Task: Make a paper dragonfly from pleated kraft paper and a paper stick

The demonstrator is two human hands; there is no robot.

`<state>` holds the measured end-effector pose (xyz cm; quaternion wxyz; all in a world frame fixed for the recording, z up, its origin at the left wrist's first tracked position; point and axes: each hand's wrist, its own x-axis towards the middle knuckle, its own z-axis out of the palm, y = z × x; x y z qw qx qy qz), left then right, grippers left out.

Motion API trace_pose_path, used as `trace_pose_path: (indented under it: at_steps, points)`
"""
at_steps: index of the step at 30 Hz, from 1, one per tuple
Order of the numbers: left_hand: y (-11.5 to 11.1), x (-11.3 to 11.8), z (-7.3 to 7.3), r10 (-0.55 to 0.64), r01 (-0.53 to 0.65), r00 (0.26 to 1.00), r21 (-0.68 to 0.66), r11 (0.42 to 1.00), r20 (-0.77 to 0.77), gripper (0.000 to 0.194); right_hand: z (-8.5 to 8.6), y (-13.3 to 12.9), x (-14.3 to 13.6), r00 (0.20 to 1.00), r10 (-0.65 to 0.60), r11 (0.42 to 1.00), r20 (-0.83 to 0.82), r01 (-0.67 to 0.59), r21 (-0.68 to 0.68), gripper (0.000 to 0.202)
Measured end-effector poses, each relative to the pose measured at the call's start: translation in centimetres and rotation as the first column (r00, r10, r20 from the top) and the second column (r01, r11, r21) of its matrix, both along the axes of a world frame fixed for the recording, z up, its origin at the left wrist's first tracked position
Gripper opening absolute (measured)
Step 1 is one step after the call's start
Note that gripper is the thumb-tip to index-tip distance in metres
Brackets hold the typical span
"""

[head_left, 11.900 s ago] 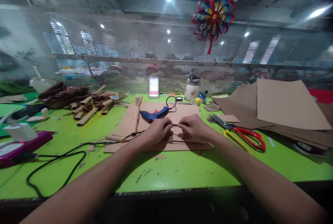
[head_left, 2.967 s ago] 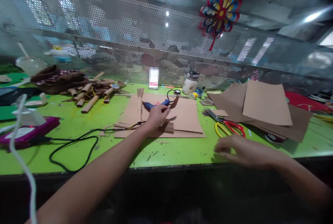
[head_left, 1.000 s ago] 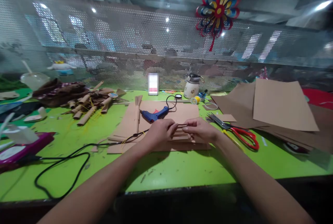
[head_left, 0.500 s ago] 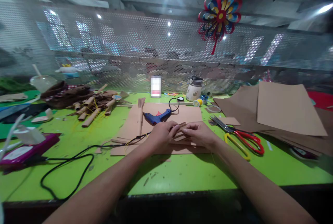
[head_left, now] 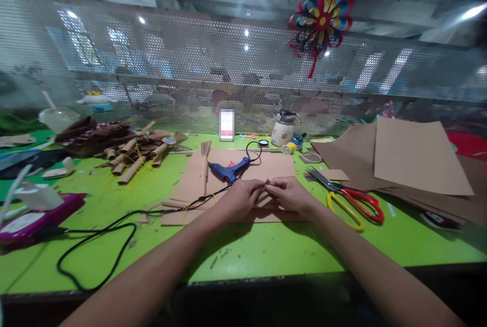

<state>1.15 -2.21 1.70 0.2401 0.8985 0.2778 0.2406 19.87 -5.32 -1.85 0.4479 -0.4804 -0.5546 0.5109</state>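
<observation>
On a bright green desk (head_left: 266, 253), a person's two bare hands meet near the middle. The left hand (head_left: 243, 194) and the right hand (head_left: 289, 193) both have their fingers pinched on a small brown paper piece (head_left: 267, 183); the hands cover much of it, so its full shape cannot be told. It is held above the near part of some flat brown sheets (head_left: 276, 162).

On the far part of those sheets lies a blue glue gun (head_left: 233, 169), just beyond the left hand, with a frayed paper roll (head_left: 204, 170) to its left. A black cord (head_left: 163, 211) runs left towards a purple power strip (head_left: 41, 215). Further back on the left is a heap of paper tubes (head_left: 129, 162).

To the right of the hands lie scissors with red and yellow handles (head_left: 337, 185), then a larger stack of brown paper (head_left: 416, 159). At the far side stand a pale bottle (head_left: 282, 130) and a lit, blurred screen (head_left: 227, 125).
</observation>
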Motion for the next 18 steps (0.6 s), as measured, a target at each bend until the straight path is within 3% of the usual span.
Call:
trace_pose_path:
  at_steps: [8, 15, 18]
  points:
    - [-0.4, 0.0, 0.2, -0.070, 0.070, 0.998, 0.026, 0.997, -0.008, 0.030, -0.1, -0.1, -0.2, 0.998, -0.016, 1.000, 0.053, 0.015, 0.025, 0.035]
    - [-0.3, 0.0, -0.2, -0.030, 0.029, 0.999, -0.050, 0.998, -0.021, 0.027, 1.9, -0.8, -0.3, 0.980, -0.162, 0.985, 0.113, 0.153, 0.085, 0.028]
    - [-0.4, 0.1, -0.1, -0.039, 0.039, 0.999, -0.077, 0.996, -0.006, 0.026, 2.2, -0.9, -0.2, 0.989, -0.113, 0.989, 0.094, 0.103, 0.108, 0.023]
